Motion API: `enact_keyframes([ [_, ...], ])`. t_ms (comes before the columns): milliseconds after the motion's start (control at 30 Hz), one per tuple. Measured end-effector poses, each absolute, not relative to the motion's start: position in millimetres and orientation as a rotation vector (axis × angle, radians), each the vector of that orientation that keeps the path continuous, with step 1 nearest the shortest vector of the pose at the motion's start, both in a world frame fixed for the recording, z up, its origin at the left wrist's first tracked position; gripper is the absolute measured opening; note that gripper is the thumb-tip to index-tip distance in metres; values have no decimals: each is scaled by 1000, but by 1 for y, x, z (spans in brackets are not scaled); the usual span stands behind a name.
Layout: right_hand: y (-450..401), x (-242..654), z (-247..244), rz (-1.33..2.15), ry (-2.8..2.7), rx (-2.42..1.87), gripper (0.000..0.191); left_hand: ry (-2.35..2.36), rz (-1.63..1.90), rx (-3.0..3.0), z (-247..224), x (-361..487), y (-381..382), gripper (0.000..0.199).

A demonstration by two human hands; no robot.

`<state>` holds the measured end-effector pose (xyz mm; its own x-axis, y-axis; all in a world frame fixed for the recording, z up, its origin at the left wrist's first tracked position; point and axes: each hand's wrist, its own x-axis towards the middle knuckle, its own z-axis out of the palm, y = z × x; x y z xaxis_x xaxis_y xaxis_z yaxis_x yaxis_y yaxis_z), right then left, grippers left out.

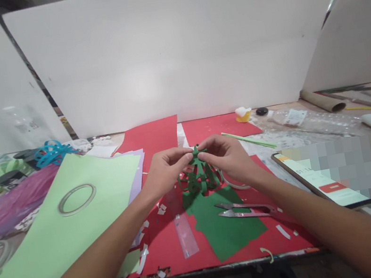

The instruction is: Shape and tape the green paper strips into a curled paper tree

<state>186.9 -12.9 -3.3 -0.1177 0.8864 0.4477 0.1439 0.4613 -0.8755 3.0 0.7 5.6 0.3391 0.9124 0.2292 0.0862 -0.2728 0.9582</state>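
We hold the dark green curled-paper piece (200,177) upright above the middle of the table, its narrow end up at our fingertips. Its long axis runs roughly vertical, and its looped strips hang down and flare outward over the flat dark green paper sheet (230,239).

Our left hand (167,168) pinches the top between thumb and forefinger from the left; our right hand (229,155) pinches it from the right, fingertips nearly meeting. Both forearms reach in from the lower corners and slope inward, wrists raised above the large red paper sheet (155,254).

Our fingertips cover part of the paper's top, and the overlapping loops make single strips hard to separate. Our right hand and wrist partly hide a pale ring (242,186). On the green sheet, the small metal snips (246,210) point their blades left, near the translucent pink ruler (185,235). The screen of the dark-edged phone (325,179) is partly blurred into blocks.
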Motion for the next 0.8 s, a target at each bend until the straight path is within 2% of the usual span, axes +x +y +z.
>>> enact_keyframes([
  [167, -14, 185, -4, 803, -1574, -912, 14, 918, 1109, 1691, 1, 4, 1, 18],
  [267, -19, 182, -5, 598, -1611, -922, 11, 905, 1074, 1762, 0, 5, 0, 18],
  [433, -28, 179, -3, 309, -1768, -889, 18, 967, 1072, 1902, 0, 4, -3, 22],
  [800, -33, 176, -3, 257, -1757, -750, 19, 954, 1337, 2070, 0, 3, -5, 13],
])
